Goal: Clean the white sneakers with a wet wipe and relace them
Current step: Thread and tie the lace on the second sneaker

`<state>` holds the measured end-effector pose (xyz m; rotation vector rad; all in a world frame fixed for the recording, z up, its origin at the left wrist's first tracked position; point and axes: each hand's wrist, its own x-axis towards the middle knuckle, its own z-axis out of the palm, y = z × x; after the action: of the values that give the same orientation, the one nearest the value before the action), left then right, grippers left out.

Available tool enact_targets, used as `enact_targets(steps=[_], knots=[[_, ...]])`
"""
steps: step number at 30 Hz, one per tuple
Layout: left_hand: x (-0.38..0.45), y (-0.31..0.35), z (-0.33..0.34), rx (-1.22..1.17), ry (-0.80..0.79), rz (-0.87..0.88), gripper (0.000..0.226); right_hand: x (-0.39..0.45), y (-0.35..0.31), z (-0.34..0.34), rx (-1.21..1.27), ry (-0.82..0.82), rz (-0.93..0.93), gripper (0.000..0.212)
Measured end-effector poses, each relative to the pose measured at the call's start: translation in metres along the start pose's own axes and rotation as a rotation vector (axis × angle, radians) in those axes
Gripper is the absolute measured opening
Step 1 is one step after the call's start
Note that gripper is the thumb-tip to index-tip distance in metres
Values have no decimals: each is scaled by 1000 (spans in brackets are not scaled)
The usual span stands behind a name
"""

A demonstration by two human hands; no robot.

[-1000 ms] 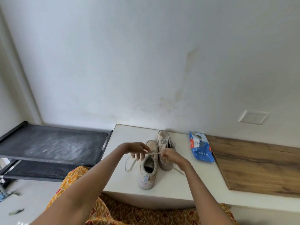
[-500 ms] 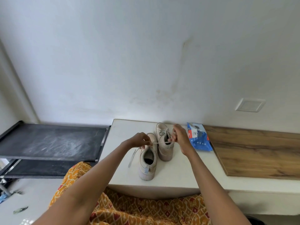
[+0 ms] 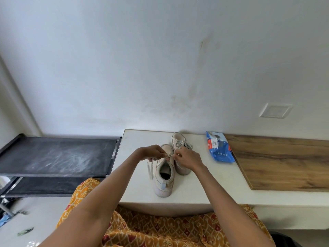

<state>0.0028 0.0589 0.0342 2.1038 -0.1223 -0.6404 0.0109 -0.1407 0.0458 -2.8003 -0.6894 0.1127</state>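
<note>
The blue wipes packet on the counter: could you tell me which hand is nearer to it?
Right. The right hand pinches the lace over the near sneaker, just left of the blue wipes packet; the left hand pinches the lace farther left, beyond that sneaker.

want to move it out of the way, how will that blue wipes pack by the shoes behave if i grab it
The blue wipes pack looks crumpled and sagging, so probably floppy rather than stiff. It lies flat on the white table, so rolling or tipping seems unlikely. Its glossy film may be a little slippery.

Matt pale sneakers [image 3: 164, 177] on a smooth white ledge [image 3: 138, 184], beside grained wood board [image 3: 284, 163] and glossy plastic wipes pack [image 3: 219, 148].
</note>
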Motion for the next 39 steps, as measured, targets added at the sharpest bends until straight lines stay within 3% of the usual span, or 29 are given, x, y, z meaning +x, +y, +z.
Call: enact_targets(steps=[5, 11, 15, 21, 23, 25, 29, 31, 39], knots=[[-1, -7, -3, -61, -106, -27, 18, 0, 4, 18, 91, 14, 106, 25], [-3, -5, -3, -14, -101, -62, 18, -3, 7, 22, 231, -38, 121, 25], [-3, 0, -2, 82, 8, -26, 20, -6, 16, 9, 703, -8, 277, 26], [9, 1, 13, 243, 257, 110, 19, -10, 21, -13, 1655, 253, 383, 36], [8, -3, 18, 189, 298, 148, 16, -8, 15, -16, 1769, 264, 340, 37], [5, -4, 20, 124, 306, 151, 16, -7, 4, -16, 1621, 199, 258, 36], [3, 1, 19, 101, 304, 101, 15, -11, -11, -6, 664, -117, -42, 17], [3, 3, 20, 101, 303, 74, 16, -9, -10, 5, 347, -190, -159, 19], [4, -3, 19, 12, 298, 70, 25, -13, -8, 19, 272, 37, -163, 19]])
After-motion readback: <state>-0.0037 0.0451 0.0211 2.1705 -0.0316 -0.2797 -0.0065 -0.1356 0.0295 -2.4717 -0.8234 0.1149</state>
